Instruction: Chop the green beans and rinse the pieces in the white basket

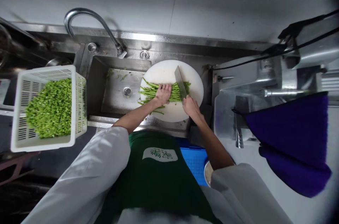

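A bundle of long green beans (149,92) lies crosswise on a round white cutting board (161,70). My left hand (163,94) presses down on the bundle near its middle, fingers curled over the beans. In my right hand (191,107) is the handle of a cleaver (180,82). Its broad blade points away from me and crosses the beans near their right end. Short pieces show just right of the blade. A few loose beans (158,112) lie on the board's near side.
The board overlaps the right side of a steel sink (113,93) with green scraps in it. A curved faucet (90,11) rises behind. At left stands a white basket (81,100) of chopped greens (51,111). A purple cloth (293,139) hangs at right by metal equipment.
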A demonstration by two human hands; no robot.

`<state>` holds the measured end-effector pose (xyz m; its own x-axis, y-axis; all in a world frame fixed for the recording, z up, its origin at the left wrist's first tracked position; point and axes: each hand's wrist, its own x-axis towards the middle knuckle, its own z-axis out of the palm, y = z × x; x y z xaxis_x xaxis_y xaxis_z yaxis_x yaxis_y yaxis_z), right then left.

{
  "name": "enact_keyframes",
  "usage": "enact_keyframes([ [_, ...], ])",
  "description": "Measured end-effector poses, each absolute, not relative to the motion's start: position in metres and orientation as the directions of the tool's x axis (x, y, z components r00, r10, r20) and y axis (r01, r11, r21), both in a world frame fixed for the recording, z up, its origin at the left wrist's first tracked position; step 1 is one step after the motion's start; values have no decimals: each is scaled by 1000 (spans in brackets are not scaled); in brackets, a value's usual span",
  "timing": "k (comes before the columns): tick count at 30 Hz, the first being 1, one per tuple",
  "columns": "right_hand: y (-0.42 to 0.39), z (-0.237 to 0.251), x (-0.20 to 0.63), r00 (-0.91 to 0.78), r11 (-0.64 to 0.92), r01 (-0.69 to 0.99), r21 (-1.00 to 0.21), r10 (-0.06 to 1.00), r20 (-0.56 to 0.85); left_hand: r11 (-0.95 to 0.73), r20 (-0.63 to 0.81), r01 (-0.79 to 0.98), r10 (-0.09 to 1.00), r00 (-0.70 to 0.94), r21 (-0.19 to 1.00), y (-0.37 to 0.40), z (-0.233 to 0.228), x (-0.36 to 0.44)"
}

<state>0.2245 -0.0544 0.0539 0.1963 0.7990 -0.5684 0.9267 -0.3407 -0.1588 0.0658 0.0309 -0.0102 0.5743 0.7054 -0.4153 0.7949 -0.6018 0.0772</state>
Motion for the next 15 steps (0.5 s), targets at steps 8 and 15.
enact_keyframes([
  [8, -78, 65, 219, 176, -335, 928, -164, 781, -599, -581, -427, 808, 710, 561, 96, 30, -7, 68],
  [15, -44, 37, 211, 235, -410, 889, -203, 789, -567, -607, -406, 791, 706, 580, 75, 30, -10, 65],
])
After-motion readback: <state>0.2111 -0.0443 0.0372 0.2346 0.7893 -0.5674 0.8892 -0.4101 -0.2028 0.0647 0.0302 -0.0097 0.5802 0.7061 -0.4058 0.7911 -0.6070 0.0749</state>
